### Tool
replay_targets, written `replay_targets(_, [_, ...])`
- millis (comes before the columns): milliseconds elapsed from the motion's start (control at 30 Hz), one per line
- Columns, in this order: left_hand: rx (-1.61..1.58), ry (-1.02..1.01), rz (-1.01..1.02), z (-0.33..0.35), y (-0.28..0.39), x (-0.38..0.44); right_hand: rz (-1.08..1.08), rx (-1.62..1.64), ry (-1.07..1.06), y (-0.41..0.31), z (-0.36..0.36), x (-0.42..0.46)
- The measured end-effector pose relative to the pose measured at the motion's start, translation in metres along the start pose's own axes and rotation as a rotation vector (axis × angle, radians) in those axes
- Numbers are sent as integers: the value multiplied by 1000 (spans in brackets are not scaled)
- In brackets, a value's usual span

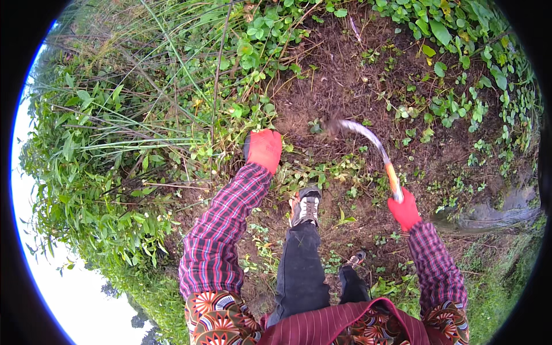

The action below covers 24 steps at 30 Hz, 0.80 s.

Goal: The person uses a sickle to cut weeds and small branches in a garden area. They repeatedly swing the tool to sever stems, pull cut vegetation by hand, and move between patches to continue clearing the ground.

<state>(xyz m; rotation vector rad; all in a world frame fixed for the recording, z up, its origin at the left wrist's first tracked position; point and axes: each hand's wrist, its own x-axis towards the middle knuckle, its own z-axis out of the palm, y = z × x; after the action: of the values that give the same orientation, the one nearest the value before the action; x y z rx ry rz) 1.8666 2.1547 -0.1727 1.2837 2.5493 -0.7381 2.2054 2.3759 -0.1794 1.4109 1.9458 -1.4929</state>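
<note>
My right hand (404, 210), in a red glove, grips the orange and pale handle of a sickle (391, 177). The sickle's curved metal blade reaches up and to the left over bare soil, its tip blurred beside a dark clump of earth or roots (334, 127). Left of it, my left hand (264, 148), in a red glove with a dark palm side, is closed at the edge of low leafy weeds (258, 118). Leaves stick out past its knuckles; the fingers are mostly hidden, and what they hold is partly covered.
Tall grass stems (172, 90) and dense leafy plants (69, 172) rise on the left. Brown soil (302, 101) with cut stalks lies ahead. My shoe (307, 206) stands just below the weeds, the other (357, 257) farther back. At right is a grey, wet-looking strip (496, 215).
</note>
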Motion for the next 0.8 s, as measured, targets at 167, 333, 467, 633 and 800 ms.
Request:
replay_targets(167, [45, 29, 17, -11, 2, 4, -140, -56, -280, -120, 38, 53])
replay_targets(333, [-33, -68, 17, -11, -25, -2, -126, -217, -377, -96, 48, 61])
replay_targets(467, [-51, -15, 42, 9, -45, -37, -128, -408, -53, 31, -49, 36])
replay_targets(633, [-36, -46, 29, 37, -36, -55, -169, -359, 32, -21, -42, 20])
replay_targets(800, [-5, 295, 55, 14, -37, -47, -229, -320, -307, -126, 33, 53])
